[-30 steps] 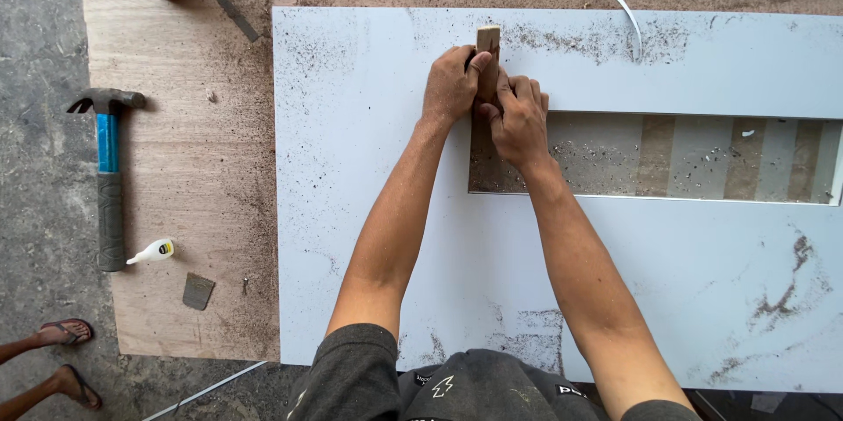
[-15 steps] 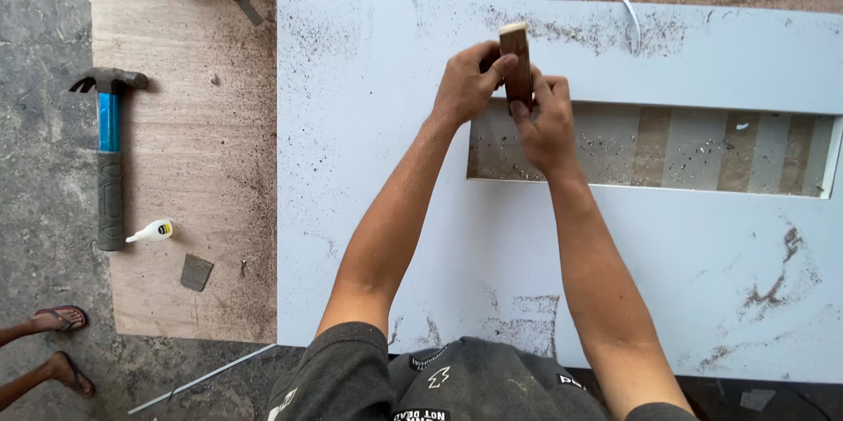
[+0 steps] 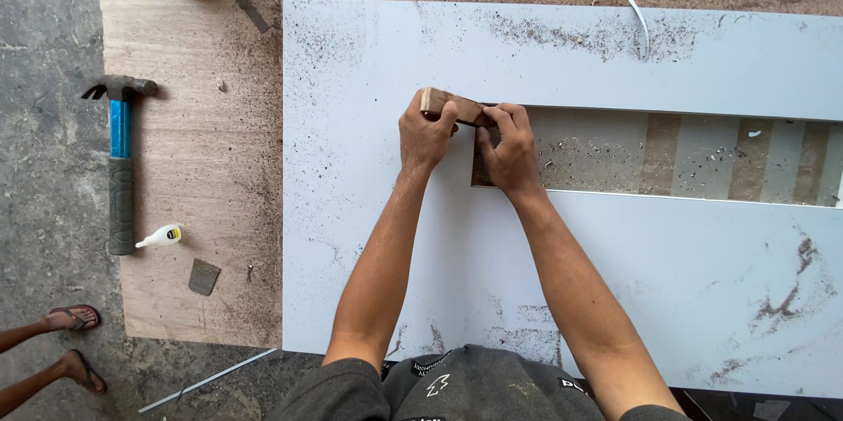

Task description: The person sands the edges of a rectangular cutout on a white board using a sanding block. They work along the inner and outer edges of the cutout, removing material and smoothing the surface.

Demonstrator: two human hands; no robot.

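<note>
Hands share one small wooden block (image 3: 452, 107), laid crosswise at the upper left corner of the rectangular cutout (image 3: 654, 155) in the white laminate panel (image 3: 369, 193). Left hand (image 3: 426, 134) is closed around the block's left end; right hand (image 3: 507, 147) pinches its right end at the cutout's edge. The step looks like rubbing down that corner edge; any further stroke calls for keeping the block flat against the edge.

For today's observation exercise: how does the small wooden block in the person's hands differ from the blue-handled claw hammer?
The small wooden block is gripped by both the left hand and the right hand; the blue-handled claw hammer lies untouched. The block lies crosswise, the hammer lengthwise. The block sits over the white panel, the hammer off it.
</note>
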